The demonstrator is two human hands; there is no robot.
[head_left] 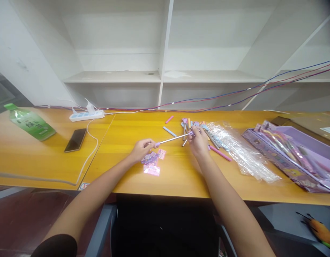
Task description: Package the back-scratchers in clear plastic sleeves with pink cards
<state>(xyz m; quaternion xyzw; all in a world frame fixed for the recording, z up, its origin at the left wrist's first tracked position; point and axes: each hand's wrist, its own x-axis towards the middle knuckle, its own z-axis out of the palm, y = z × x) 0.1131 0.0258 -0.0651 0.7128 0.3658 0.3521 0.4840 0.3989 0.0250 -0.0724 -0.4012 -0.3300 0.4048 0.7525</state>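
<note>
A back scratcher [172, 139] with a silver rod is stretched between my two hands above the table. My left hand [142, 149] is closed on its purple handle end. Around the other end, where a bit of purple shows, the fingers of my right hand [199, 142] are pinched; they partly hide the head. Behind and beside my right hand lies a pile of back scratchers [213, 138] with pastel claw-shaped heads and metal rods. Below my left hand, small pink and purple cards [152, 169] are spread on the table.
Clear plastic sleeves [242, 153] lie right of the pile, then a purple box [283, 153] of packaged items. Loose coloured tubes [169, 131] lie behind the rod. Leftward are a phone [75, 140], a power strip [86, 115] with a white cable, and a green bottle [31, 123] on its side.
</note>
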